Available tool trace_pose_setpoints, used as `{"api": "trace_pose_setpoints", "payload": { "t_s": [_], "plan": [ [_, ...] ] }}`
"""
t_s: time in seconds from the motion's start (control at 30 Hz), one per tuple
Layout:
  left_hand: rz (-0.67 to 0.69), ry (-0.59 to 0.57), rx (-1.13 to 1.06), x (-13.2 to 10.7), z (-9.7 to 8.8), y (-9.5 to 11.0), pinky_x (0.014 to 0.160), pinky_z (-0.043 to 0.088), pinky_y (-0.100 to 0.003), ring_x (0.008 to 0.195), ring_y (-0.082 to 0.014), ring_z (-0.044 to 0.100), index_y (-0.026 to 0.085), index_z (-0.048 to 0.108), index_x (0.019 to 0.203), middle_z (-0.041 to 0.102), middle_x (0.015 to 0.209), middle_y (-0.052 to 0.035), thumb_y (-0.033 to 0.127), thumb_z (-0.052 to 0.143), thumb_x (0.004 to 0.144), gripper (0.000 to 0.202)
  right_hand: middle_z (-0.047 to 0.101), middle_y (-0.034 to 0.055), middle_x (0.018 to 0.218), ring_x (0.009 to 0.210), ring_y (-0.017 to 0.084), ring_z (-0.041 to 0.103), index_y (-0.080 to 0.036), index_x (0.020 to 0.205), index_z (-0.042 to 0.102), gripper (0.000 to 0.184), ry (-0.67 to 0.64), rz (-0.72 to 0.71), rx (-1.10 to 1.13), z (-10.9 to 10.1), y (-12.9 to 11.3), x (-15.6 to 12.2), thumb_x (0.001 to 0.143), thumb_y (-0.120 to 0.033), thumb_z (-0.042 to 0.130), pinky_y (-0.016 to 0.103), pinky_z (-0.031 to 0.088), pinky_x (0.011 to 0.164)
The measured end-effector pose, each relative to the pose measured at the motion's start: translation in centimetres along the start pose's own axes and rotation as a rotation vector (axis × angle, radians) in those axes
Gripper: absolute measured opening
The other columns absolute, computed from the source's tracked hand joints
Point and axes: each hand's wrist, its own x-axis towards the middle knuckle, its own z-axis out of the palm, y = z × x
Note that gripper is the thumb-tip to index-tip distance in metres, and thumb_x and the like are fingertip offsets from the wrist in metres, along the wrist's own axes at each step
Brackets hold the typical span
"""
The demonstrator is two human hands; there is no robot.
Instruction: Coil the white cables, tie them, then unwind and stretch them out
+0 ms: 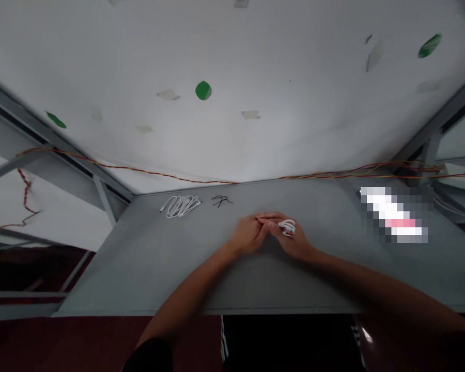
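Observation:
Over the middle of the grey table, my left hand (251, 233) and my right hand (297, 245) meet, their fingers closed and overlapping. A small coiled white cable (287, 227) sticks out of the grip on the right-hand side, with a small red spot at its lower edge. The rest of the bundle is hidden by my fingers. Farther back on the left lies a loosely looped white cable (181, 206) with its plug ends showing. Beside it, several short black ties (221, 200) lie in a small heap, touched by neither hand.
A blurred-out flat item (395, 214) lies on the grey table (139, 268) at the right. Twisted red and yellow wires (178, 179) run along the back edge, below a white panel (232, 139) with green stickers. Grey metal frames (106, 199) flank both sides.

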Motion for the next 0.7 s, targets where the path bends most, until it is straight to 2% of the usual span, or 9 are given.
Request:
{"api": "trace_pose_setpoints", "payload": {
  "t_s": [0.07,0.17,0.23,0.3,0.37,0.43,0.5,0.57,0.7],
  "plan": [
    [-0.019,0.087,0.373,0.3,-1.8,-1.6,0.107,0.042,-0.046,0.118,-0.0311,0.06,0.017,0.071,0.11,0.068,0.121,-0.016,0.047,0.053,0.097,0.037,0.073,0.0087,0.108,0.101,0.024,0.066,-0.025,0.097,0.075,0.034,0.064,-0.011,-0.053,-0.2,0.4,0.3,0.096,-0.053,0.056,0.04,0.052,0.094],
    [-0.149,0.254,0.779,0.4,-3.9,-4.7,0.113,0.033,-0.054,0.136,-0.0329,0.047,0.02,0.061,0.133,0.055,0.146,-0.0172,0.026,0.044,0.102,0.037,0.073,0.0079,0.085,0.08,0.022,0.066,-0.021,0.077,0.072,0.047,0.191,0.066,-0.112,-0.7,1.4,1.0,0.095,-0.059,0.051,0.036,0.052,0.079],
    [-0.225,0.235,0.908,0.3,-4.9,-6.7,0.114,0.029,-0.058,0.142,-0.0321,0.042,0.023,0.055,0.142,0.049,0.153,-0.0149,0.011,0.037,0.099,0.048,0.071,0.0072,0.078,0.075,0.02,0.063,-0.02,0.072,0.071,0.054,0.259,0.115,-0.139,-1.1,2.0,1.4,0.094,-0.063,0.048,0.034,0.05,0.073],
    [-0.259,0.16,0.925,0.3,-5.7,-8.3,0.113,0.031,-0.057,0.137,-0.0296,0.048,0.023,0.057,0.139,0.056,0.146,-0.0134,0.006,0.036,0.097,0.051,0.068,0.0067,0.074,0.071,0.019,0.06,-0.019,0.072,0.072,0.058,0.298,0.166,-0.16,-1.3,2.4,1.7,0.093,-0.067,0.047,0.031,0.047,0.068],
    [-0.261,0.103,0.905,0.3,-6.3,-9.3,0.108,0.036,-0.051,0.127,-0.0274,0.056,0.022,0.064,0.128,0.064,0.134,-0.0127,0.006,0.038,0.097,0.044,0.066,0.0064,0.07,0.066,0.018,0.058,-0.019,0.07,0.072,0.062,0.302,0.219,-0.169,-1.4,2.5,1.8,0.091,-0.071,0.046,0.03,0.044,0.063],
    [-0.253,0.088,0.904,0.4,-6.6,-9.8,0.104,0.04,-0.047,0.119,-0.0267,0.06,0.02,0.069,0.117,0.068,0.124,-0.0128,0.008,0.041,0.097,0.037,0.065,0.0067,0.068,0.065,0.018,0.057,-0.019,0.069,0.071,0.065,0.287,0.254,-0.165,-1.4,2.5,1.9,0.089,-0.075,0.046,0.03,0.044,0.062],
    [-0.232,0.112,0.907,0.4,-6.8,-10.0,0.103,0.039,-0.047,0.113,-0.0272,0.062,0.018,0.071,0.109,0.069,0.116,-0.0131,0.009,0.042,0.097,0.032,0.065,0.0073,0.069,0.066,0.019,0.058,-0.019,0.068,0.071,0.067,0.266,0.269,-0.149,-1.4,2.4,1.9,0.088,-0.077,0.046,0.03,0.045,0.063],
    [-0.19,0.195,0.853,0.4,-6.8,-10.1,0.106,0.037,-0.049,0.111,-0.0275,0.061,0.018,0.071,0.105,0.069,0.112,-0.0127,0.012,0.046,0.098,0.027,0.066,0.0078,0.07,0.067,0.019,0.059,-0.018,0.068,0.07,0.067,0.26,0.278,-0.136,-1.4,2.3,2.0,0.087,-0.078,0.046,0.03,0.045,0.064],
    [-0.086,0.543,0.488,0.6,-6.9,-10.2,0.102,0.043,-0.043,0.108,-0.0239,0.061,0.019,0.074,0.096,0.067,0.115,-0.0111,0.023,0.061,0.093,0.014,0.068,0.0085,0.072,0.069,0.019,0.061,-0.019,0.07,0.069,0.066,0.256,0.272,-0.117,-1.5,2.4,2.2,0.088,-0.078,0.046,0.031,0.047,0.067]
  ]
}}
